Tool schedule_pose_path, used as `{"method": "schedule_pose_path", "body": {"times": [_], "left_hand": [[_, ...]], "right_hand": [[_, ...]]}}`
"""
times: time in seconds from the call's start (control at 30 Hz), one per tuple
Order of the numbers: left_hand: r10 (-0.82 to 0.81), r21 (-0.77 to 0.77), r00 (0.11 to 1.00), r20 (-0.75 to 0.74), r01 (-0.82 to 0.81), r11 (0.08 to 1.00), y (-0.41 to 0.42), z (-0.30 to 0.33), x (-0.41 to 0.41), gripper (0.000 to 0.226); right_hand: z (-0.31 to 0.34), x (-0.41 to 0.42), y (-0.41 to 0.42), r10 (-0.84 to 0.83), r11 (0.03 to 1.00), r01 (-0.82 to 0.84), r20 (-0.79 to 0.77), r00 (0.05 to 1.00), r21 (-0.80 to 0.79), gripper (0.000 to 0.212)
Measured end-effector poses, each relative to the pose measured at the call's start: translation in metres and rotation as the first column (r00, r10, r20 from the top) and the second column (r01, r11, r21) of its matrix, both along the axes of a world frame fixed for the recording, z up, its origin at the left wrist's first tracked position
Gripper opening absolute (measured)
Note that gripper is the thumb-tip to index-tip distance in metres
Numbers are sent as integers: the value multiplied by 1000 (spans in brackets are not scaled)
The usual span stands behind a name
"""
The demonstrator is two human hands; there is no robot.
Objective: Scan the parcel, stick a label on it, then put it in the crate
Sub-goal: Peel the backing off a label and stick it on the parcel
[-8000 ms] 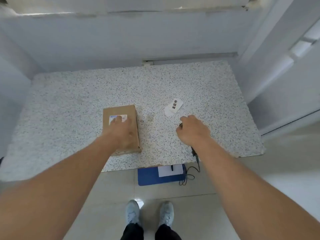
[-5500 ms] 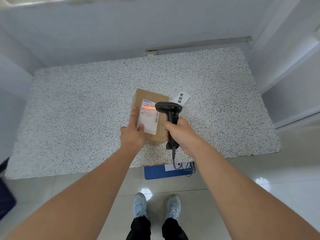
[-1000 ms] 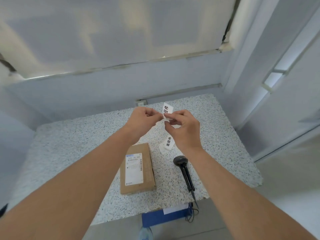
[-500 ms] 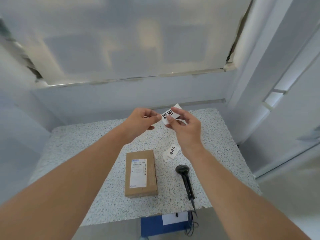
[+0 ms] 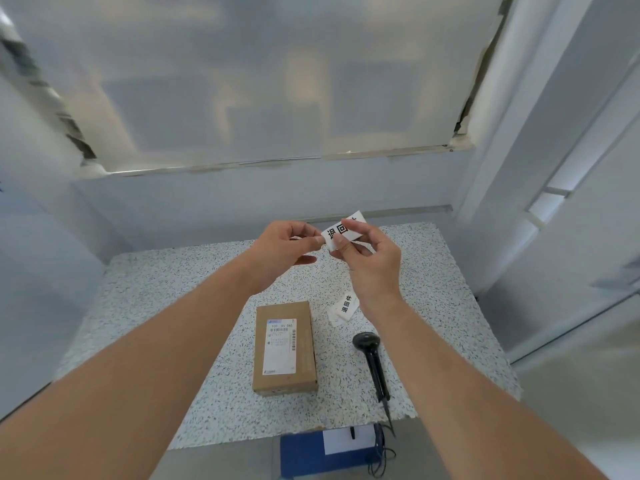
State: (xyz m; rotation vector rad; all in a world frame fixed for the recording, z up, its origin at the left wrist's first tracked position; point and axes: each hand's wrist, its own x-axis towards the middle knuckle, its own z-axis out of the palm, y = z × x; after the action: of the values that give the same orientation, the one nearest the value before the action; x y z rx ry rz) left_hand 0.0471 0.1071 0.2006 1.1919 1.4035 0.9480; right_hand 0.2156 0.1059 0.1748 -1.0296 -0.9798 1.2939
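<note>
While both hands pinch the label (image 5: pixel 341 231) mid-air, left hand (image 5: pixel 282 249) and right hand (image 5: pixel 372 263) fingers closed on it, labelling is underway; parcel (image 5: pixel 284 348) lies untouched on surface (image 5: pixel 156 306). Next: peel backing, press down.

Both forearms bare, no sleeves, watch or gloves.

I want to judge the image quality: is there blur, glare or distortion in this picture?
Head view: the upper wall panel is soft and blurred; the label between both hands and the parcel print are fairly sharp; wide-angle distortion stretches the forearms and bends the table edges; light is even, with no strong glare.
</note>
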Motion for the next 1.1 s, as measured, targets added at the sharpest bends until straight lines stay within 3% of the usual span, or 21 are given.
{"method": "schedule_pose_path", "body": {"times": [0.47,0.6,0.7,0.83,1.1], "left_hand": [[-17,50,1000,-16,18,999,-8,5,-1,9],[-35,72,994,-99,42,997,-11,6,-4,10],[-24,78,990,-142,35,996,-13,7,-5,10],[-2,102,984,-179,21,995,-17,11,-3,10],[29,140,966,-257,7,990,-19,17,1,7]], "right_hand": [[3,4,-6,29,1000,-29,24,999,-9,21],[3,4,-8,47,999,-47,51,998,-7,20],[-2,4,-6,-9,998,-9,291,957,61,17],[-2,7,-8,-146,968,-21,628,765,252,11],[2,9,-11,-198,904,-158,715,670,398,24]]}}
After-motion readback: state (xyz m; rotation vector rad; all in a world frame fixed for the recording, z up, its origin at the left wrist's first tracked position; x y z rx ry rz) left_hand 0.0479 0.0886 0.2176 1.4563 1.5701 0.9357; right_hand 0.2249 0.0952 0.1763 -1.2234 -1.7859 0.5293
